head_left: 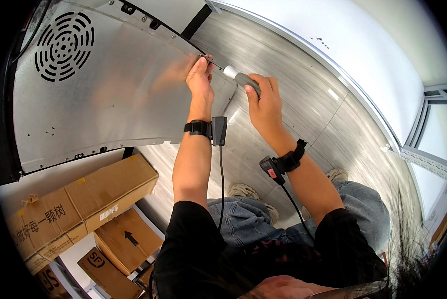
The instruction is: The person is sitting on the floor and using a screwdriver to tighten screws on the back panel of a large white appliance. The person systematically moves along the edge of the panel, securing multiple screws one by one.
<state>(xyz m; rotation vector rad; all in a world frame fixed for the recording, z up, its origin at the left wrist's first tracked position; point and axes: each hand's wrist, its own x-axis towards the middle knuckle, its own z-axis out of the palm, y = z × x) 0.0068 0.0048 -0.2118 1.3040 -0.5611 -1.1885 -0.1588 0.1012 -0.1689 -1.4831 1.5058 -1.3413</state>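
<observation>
In my right hand (266, 104) is a screwdriver (245, 80) with a grey and white handle, its shaft pointing up and left to the edge of a metal panel (118, 94). My left hand (200, 79) is closed in a pinch at that edge, around the front of the shaft near the tip. Whether a screw sits between those fingers is too small to tell. The broad silver panel has a round pattern of vent slots (64, 47) at its far left and small screws along its dark-framed edges.
Cardboard boxes (84, 199) are stacked at the lower left below the panel. Wood-look floor (303, 84) lies to the right, bounded by a white wall with a metal rail (328, 67). Black wrist straps with a module and cable (220, 174) are on both my forearms.
</observation>
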